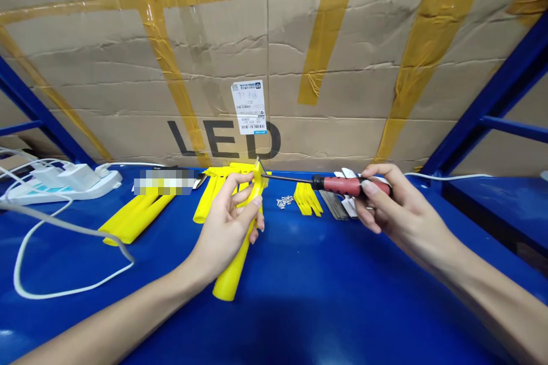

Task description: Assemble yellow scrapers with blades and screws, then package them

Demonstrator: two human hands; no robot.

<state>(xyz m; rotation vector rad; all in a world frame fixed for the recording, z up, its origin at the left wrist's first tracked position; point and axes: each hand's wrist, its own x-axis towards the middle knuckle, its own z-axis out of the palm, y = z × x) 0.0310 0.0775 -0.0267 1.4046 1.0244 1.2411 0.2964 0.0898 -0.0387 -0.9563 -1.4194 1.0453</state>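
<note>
The yellow handle (pixel 234 271) is gripped in the curled left hand (pixel 226 225), its long axis slanted from one o'clock to seven; from three o'clock, the red screwdriver (pixel 340 185), clasped by the right hand (pixel 391 202), is pointed to nine, its tip at the handle's head (pixel 258 178).

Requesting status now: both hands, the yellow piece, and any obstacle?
Left hand gripping yellow piece. Right hand holding screwdriver, tip at the piece's head. White cable looped left, away from hands.
</note>
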